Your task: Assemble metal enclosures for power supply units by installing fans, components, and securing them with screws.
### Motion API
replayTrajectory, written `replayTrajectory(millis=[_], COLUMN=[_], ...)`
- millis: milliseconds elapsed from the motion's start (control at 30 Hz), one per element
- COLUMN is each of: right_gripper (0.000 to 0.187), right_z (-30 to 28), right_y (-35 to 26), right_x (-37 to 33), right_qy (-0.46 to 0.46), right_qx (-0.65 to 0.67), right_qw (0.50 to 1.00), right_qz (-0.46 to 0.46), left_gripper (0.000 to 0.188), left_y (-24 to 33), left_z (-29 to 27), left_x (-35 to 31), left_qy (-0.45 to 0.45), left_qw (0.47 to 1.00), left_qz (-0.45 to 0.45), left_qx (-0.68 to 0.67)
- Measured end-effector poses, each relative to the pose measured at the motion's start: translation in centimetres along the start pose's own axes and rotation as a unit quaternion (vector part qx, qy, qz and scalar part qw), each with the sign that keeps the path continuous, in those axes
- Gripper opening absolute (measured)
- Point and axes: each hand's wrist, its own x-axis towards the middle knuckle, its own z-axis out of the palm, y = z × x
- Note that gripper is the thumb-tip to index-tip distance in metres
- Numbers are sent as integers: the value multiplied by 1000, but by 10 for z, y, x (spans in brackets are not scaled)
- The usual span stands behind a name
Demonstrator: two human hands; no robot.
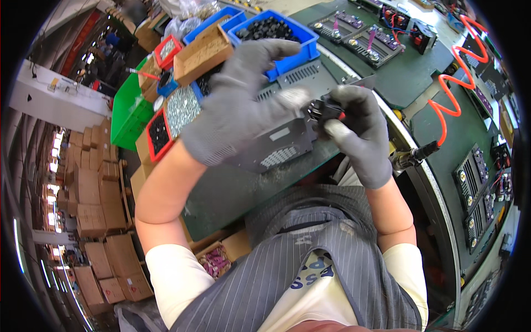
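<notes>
My right hand (362, 133), in a grey glove, pinches a small black plastic part (322, 110) between thumb and fingers. Part of that piece is hidden by the glove, so its exact kind cannot be made out. My left hand (243, 99), also gloved in grey, is held up just left of it with thumb and fingers spread wide. The left thumb tip is close beside the black part; whether they touch I cannot tell. Under both hands lies a dark grey metal casing (287, 146) with slots and a patch of round vent holes.
Beyond my left hand stand a blue bin (311, 51) of black parts, a cardboard tray (203, 58), a green bin (126, 119) and a red box (150, 145) of black screws. An orange coiled hose (442, 91) ends in a driver (412, 157) at right. Cartons (91, 188) are stacked at left.
</notes>
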Motion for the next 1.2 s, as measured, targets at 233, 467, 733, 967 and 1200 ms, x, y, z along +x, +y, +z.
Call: replayTrajectory(millis=[233,467,733,967,1200], right_gripper=[31,19,53,37,41], right_z=[7,21,30,20,12], right_y=[46,61,-4,2,3], right_x=[-27,-22,11,43,41], right_qy=[-38,-23,-33,-236,-232], right_qx=[97,41,-666,-649,-641], right_qw=[972,992,696,694,693], right_qz=[210,115,-266,-203,-235], left_gripper=[47,52,44,26,31], left_y=[-8,-21,-24,-18,-32], left_z=[-20,10,17,20,12], left_x=[-48,-79,-73,-64,-66], left_qy=[-193,-144,-101,-119,-126], left_qw=[964,974,965,953,966], left_qz=[-147,-53,-19,-61,-81], left_qx=[106,168,240,271,208])
